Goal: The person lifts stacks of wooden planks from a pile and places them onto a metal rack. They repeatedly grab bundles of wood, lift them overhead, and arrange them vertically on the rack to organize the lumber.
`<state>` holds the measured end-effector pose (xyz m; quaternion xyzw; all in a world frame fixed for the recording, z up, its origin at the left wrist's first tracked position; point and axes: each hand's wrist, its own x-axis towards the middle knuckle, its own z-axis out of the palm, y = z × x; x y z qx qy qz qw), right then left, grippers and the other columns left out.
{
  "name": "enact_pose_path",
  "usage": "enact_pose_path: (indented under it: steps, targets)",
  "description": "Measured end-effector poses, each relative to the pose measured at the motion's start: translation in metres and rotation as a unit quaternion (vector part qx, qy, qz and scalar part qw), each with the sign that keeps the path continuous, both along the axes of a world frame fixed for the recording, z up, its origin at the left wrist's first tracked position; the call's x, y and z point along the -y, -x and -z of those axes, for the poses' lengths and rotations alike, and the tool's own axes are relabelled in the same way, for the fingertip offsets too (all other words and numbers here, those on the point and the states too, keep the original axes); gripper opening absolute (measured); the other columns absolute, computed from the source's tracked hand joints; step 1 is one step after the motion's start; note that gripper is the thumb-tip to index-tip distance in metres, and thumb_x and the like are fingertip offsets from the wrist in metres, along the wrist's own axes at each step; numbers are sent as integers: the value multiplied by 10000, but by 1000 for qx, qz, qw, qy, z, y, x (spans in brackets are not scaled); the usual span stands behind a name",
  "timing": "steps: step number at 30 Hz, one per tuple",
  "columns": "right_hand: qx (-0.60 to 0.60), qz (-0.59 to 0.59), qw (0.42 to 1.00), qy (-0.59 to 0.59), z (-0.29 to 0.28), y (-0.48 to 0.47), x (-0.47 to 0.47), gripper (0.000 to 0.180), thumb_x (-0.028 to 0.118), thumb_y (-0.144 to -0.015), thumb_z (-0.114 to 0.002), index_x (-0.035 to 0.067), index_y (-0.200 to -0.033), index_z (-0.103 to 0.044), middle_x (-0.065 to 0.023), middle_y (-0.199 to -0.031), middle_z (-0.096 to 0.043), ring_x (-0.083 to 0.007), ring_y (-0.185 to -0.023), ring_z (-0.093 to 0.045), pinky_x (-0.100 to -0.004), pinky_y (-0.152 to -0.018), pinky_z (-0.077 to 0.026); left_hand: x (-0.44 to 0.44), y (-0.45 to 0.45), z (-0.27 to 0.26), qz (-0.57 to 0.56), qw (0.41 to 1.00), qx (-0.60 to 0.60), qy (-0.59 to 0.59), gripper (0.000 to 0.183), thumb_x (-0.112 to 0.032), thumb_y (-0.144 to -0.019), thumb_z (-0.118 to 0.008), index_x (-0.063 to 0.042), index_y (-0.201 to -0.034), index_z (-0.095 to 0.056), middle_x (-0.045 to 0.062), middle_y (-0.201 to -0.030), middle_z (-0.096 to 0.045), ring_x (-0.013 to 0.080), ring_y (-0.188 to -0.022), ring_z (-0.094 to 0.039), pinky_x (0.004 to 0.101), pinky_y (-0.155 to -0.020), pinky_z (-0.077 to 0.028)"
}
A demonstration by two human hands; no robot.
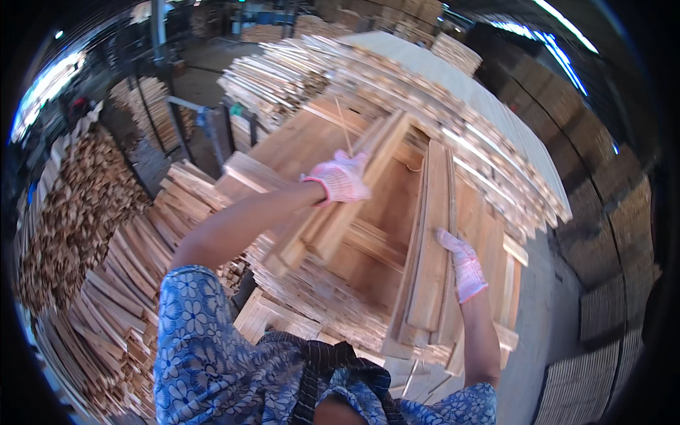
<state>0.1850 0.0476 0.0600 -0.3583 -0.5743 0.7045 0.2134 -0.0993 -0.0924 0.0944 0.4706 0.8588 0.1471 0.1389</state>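
My left hand (342, 178), in a white-and-pink knitted glove, is closed above a bundle of long wooden boards (332, 234). A thin, light strand (342, 125), like cord, runs up and away from its fingers. To the right, my right hand (465, 263) wears a similar glove and grips the outer edge of a second stack of narrow boards (429, 255). Its thumb lies on the top board, while the other fingers are partly hidden. Between the two bundles, wider brown boards (385, 223) show lower down. A small loop of cord (414, 169) lies near their far end.
Beyond the boards rises a large layered lumber stack (425, 79) with a pale top. Curved rows of wooden strips (125, 265) and a pile of cut ends (79, 212) stand at left. Tall strapped stacks (584, 255) line the right, past a strip of concrete floor (536, 308).
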Motion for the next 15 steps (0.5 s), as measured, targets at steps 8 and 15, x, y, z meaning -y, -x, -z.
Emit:
enact_pose_path:
  steps: [8, 15]
  targets:
    - [22, 89, 994, -60, -21, -221, -64, 796, 182, -887, -780, -22, -1525, -349, -102, -1234, -671, -170, -1127, -644, -318, -1032, -494, -12, -2, 34, 11, 981, -188, 44, 763, -233, -858, -602, -127, -1541, -279, 368, -1321, -495, 508, -1169, -597, 524, -1006, -497]
    - [103, 63, 991, -59, 27, -313, -162, 967, 300, -833, -830, -8, -1565, -279, -135, -1351, -610, -220, -1196, -614, -365, -1048, -485, -33, -21, 17, -70, 981, -130, 122, 903, -267, -846, -677, -245, -1609, -194, 351, -1542, -294, 475, -1427, -382, 475, -1147, -402]
